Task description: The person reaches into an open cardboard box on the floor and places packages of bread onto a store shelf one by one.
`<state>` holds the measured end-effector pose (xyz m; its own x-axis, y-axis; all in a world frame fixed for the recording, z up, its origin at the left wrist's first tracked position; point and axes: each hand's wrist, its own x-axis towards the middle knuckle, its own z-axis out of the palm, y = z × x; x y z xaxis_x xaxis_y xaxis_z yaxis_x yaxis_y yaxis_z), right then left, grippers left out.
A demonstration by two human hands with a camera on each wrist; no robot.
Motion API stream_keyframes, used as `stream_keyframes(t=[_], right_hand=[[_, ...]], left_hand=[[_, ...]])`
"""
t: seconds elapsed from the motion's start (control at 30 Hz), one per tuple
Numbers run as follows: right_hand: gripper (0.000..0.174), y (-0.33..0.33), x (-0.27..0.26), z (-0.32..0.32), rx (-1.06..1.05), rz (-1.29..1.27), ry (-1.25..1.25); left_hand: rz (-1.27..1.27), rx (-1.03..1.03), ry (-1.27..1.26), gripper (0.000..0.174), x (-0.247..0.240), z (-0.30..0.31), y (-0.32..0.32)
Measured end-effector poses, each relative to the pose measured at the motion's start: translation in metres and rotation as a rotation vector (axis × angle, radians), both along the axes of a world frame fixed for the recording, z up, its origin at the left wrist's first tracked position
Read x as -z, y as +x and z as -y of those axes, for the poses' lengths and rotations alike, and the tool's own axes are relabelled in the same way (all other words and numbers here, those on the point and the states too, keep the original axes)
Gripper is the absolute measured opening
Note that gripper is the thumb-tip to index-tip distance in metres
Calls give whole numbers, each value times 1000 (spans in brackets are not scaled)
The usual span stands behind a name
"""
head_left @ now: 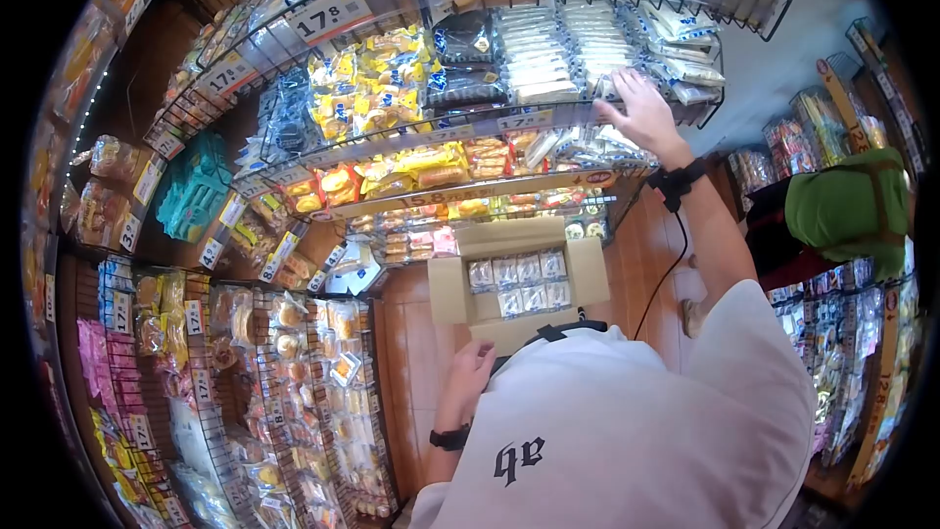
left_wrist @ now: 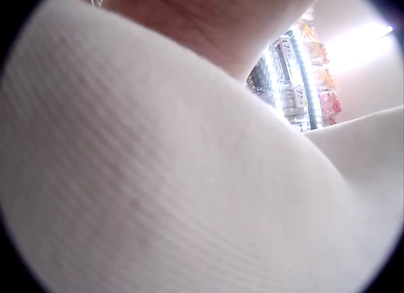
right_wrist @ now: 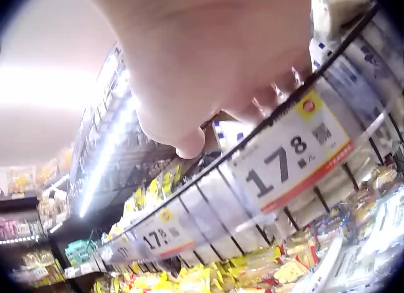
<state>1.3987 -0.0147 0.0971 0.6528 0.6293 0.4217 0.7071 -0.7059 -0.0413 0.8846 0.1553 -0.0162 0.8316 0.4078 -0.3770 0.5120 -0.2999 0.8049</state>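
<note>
My right hand reaches to the wire shelf, its fingers stretched out over the white packets near the shelf's front edge. The right wrist view shows this hand from behind, above a 17.8 price tag, with the fingertips past the shelf's wire rim. My left hand hangs loosely beside my body, holding nothing. An open cardboard box stands below the shelf, and small white-and-blue packets lie in rows inside it. A white shirt fills most of the left wrist view.
Yellow snack bags and dark packets share the shelf on the left. Wire racks of packaged bread line the lower left. A person in a green top is at the right. A black cable trails from my right wrist.
</note>
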Motion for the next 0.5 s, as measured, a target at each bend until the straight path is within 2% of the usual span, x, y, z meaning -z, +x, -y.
stream_keyframes(t=[0.1,0.13,0.23,0.27,0.37,0.5], right_hand=[[58,12,-16,18,-99,-98,283],[40,18,-15,19,-108,91,296],[30,16,-29,22,-203,24,131],[21,21,-29,19,-290,-7,210],[17,31,-31,16,-287,-32,197],[16,36,-18,4,-403,6,256]], left_hand=[[-18,8,17,34,0,1,0],[-22,8,18,34,-2,2,0],[-18,23,26,34,-1,4,-1],[-12,34,31,34,-3,5,1],[-50,36,50,30,-12,9,5],[-1,35,60,30,-3,12,5]])
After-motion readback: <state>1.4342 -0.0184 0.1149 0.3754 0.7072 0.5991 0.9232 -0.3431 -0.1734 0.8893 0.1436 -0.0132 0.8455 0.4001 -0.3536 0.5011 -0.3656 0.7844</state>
